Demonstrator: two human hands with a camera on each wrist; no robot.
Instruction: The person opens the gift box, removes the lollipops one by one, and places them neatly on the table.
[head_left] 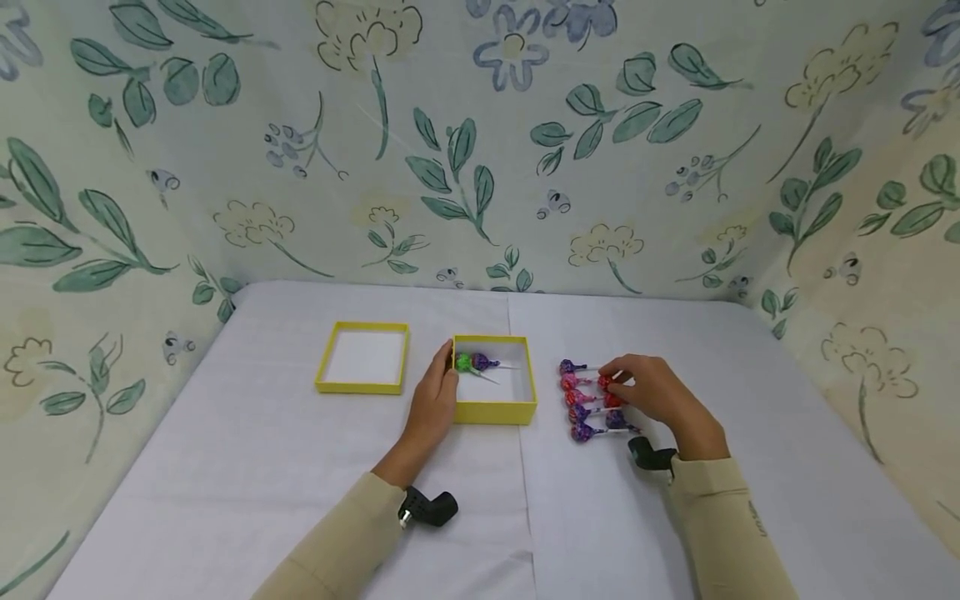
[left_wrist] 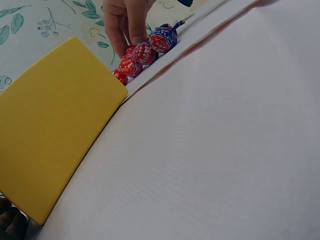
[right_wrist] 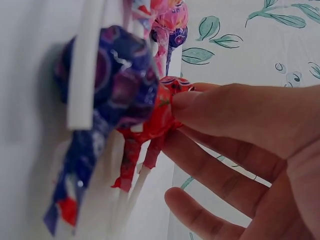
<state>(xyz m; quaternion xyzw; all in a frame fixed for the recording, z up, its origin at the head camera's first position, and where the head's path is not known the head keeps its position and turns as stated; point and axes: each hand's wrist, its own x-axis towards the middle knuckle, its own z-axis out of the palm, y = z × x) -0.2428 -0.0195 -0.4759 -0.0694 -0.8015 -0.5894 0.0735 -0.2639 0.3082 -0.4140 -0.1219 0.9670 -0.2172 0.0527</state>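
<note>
My left hand (head_left: 433, 396) rests along the left side of a yellow box (head_left: 491, 413), fingers extended against its wall. Inside the box's white interior lie a green lollipop (head_left: 464, 362) and a purple lollipop (head_left: 481, 361). To the right, my right hand (head_left: 654, 387) pinches a red-wrapped lollipop (right_wrist: 166, 107) between thumb and index finger, the other fingers spread loosely. Several wrapped lollipops stand in two columns beside it, including a pink one (head_left: 570, 382) and a purple one (head_left: 582, 432). In the right wrist view, a purple lollipop (right_wrist: 112, 75) partly covers the red ones.
Left of the box lies a shallow yellow lid (head_left: 362, 388) with its white inside facing up. A white cloth (head_left: 300, 483) covers the table, with a crease running past the box. Floral fabric (head_left: 450, 167) hangs behind and at both sides.
</note>
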